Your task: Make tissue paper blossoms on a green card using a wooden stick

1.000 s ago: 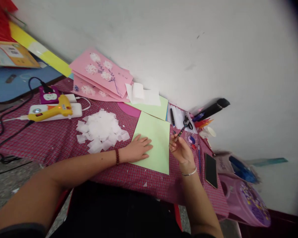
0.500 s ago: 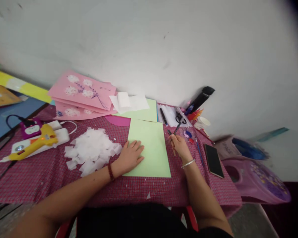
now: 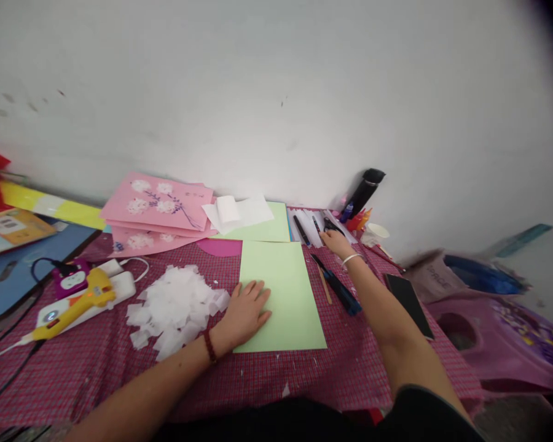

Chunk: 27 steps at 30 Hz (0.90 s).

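Fingers (image 3: 258,293) of the left hand (image 3: 244,312) lie spread flat on the green sheet (image 3: 281,294) — gripping nothing. Right hand (image 3: 335,240) reaches the scissors (image 3: 330,226) beyond — its grip cannot be told.

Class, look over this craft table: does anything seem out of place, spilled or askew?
White paper scraps lie in a loose heap on the checked cloth, a few strayed. The left hand rests flat on the green sheet; the right hand reaches the scissors. Nothing damaged.

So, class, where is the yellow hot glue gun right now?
In the head view, the yellow hot glue gun lies at the table's left, on a white power strip, left of the white tissue-paper pile.
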Motion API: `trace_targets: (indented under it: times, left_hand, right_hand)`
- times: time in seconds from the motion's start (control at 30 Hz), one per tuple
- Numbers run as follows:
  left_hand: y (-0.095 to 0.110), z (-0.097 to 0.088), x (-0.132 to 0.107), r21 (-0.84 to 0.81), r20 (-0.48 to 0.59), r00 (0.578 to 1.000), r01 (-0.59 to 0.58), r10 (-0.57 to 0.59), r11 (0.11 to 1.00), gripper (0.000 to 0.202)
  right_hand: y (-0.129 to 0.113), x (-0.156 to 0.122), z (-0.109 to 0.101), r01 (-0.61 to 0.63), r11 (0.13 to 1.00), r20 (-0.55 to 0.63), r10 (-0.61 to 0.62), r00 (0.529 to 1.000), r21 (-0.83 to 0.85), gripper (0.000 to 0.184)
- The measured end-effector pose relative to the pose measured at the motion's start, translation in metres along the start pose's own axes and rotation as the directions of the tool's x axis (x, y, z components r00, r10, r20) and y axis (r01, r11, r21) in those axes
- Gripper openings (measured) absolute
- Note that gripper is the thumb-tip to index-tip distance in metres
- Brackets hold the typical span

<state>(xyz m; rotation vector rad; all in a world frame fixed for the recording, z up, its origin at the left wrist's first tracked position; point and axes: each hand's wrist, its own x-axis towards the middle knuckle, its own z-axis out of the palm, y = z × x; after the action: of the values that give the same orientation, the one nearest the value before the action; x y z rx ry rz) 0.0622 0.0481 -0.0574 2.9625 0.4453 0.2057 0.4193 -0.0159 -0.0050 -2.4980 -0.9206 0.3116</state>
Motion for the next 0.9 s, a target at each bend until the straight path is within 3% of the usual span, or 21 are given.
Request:
trace_targets:
  times: [0.1, 0.37, 0.57, 0.63, 0.73, 0.8, 0.83, 0.87, 0.9]
  left_hand:
    - [0.0, 0.001, 0.0, -0.008, 0.001, 1.0, 0.017, -0.017, 1.0, 0.045]
    - [0.001, -0.001, 0.001, -0.041, 0.0, 1.0, 0.025, -0.025, 0.999, 0.044]
    - [0.0, -0.001, -0.001, -0.059, -0.018, 1.0, -0.007, 0.006, 0.998, 0.044]
    - [0.0, 0.0, -0.001, -0.092, -0.022, 1.0, -0.003, 0.001, 0.996, 0.044]
    - [0.0, 0.0, 0.002, -0.249, -0.044, 0.998, 0.038, -0.051, 0.968, 0.047]
    - [-0.002, -0.003, 0.006, -0.472, -0.08, 0.991, 0.06, -0.111, 0.88, 0.054]
    - [-0.002, -0.006, 0.007, -0.614, -0.091, 0.987, 0.051, -0.135, 0.788, 0.058]
    - [-0.003, -0.01, 0.008, -0.76, -0.093, 0.984, 0.029, -0.154, 0.649, 0.061]
    - [-0.003, -0.017, 0.009, -0.891, -0.076, 0.984, 0.005, -0.162, 0.453, 0.062]
  right_hand:
    - [-0.014, 0.006, 0.003, 0.014, 0.995, -0.039, -0.018, 0.999, -0.103, 0.031]
    - [-0.044, -0.006, 0.043, 0.005, 0.975, 0.007, -0.004, 1.0, -0.223, 0.036]
    - [-0.052, -0.006, 0.028, -0.018, 0.994, 0.028, 0.021, 0.999, -0.105, 0.03]
    - [-0.055, -0.02, 0.023, 0.037, 0.999, 0.038, -0.036, 0.999, -0.026, 0.028]
    - [-0.056, -0.064, 0.027, 0.154, 0.98, 0.13, -0.17, 0.977, 0.128, 0.032]
    - [-0.054, -0.103, 0.035, 0.194, 0.938, 0.23, -0.264, 0.937, 0.287, 0.038]
    - [-0.052, -0.122, 0.039, 0.144, 0.815, 0.29, -0.357, 0.888, 0.561, 0.035]
    - [-0.051, -0.141, 0.043, 0.043, 0.688, 0.357, -0.428, 0.831, 0.725, 0.033]
    - [-0.05, -0.158, 0.046, -0.059, 0.591, 0.407, -0.477, 0.779, 0.805, 0.031]
